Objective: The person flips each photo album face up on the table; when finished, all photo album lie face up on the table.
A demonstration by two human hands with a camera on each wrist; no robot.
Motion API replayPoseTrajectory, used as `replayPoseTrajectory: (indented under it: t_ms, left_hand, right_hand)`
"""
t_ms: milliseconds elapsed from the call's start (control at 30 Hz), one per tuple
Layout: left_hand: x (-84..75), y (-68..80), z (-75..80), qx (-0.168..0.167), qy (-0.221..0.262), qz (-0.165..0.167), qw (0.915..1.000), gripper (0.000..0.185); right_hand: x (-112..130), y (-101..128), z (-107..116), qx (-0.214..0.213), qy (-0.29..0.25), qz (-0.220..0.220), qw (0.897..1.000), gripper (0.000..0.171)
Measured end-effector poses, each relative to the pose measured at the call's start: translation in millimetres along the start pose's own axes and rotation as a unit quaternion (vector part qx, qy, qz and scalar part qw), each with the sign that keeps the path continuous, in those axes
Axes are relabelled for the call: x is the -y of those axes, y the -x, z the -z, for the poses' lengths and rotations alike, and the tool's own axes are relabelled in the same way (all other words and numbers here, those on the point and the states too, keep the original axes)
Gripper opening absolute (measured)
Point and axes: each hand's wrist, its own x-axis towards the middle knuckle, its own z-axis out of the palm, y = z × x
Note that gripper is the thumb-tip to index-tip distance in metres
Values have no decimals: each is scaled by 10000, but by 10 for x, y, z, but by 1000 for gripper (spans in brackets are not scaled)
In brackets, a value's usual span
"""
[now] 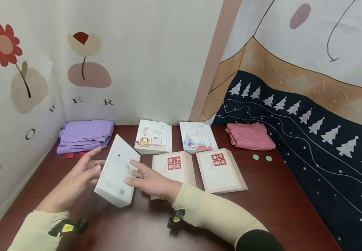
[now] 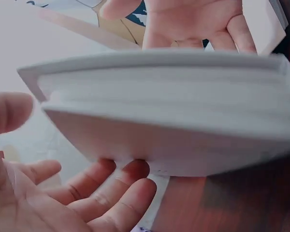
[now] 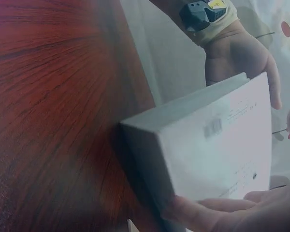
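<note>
A thick white book (image 1: 118,174), its back cover with a small barcode turned toward my right hand, stands tilted between my two hands at the table's left-centre. My left hand (image 1: 78,177) is on its left side; in the left wrist view the fingertips (image 2: 135,169) touch the cover and the thumb is spread away from it. My right hand (image 1: 152,179) lies against the back cover, fingers and thumb extended over it. The right wrist view shows its fingers (image 3: 203,212) at the cover's edge by the book's thick side. The book's pages (image 2: 159,87) face the left wrist camera.
Two illustrated white books (image 1: 152,136) (image 1: 196,136) lie at the back. In front are two beige-edged books (image 1: 165,174) (image 1: 220,174) with red squares of characters. Folded purple cloth (image 1: 85,134) and red discs (image 1: 70,155) are left; pink cloth (image 1: 249,136) and green discs (image 1: 256,157) right.
</note>
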Motion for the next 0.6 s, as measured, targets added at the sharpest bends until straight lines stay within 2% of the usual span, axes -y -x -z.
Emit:
replayPoseTrajectory:
  t_ms: [100,167,267,433,533,600]
  left_hand:
    - [5,-17,-29,430,213,-114,9988,57]
    - [-3,-25,-63,738,27,-35,9973,57]
    - [-15,-22,-112,997,-399,212,9940,60]
    - [14,-9,-128,1073,-798,525,9896,61]
    - [80,-16,-110,962,-1088,616,9875,61]
    - [139,-24,-90,727,-1402,723,9848,62]
  right_hand:
    - [10,-3,-5,60,-528,-38,9986,76]
    - [17,-7,-9,50,-909,27,9958,76]
    - [19,-11,-20,-35,-1286,183,9915,75]
    - [-9,-17,-35,-398,-1294,452,9898,76]
    - [-32,-23,-39,-779,-905,533,9914,81]
    - [-41,-23,-45,-1060,-539,448,9919,85]
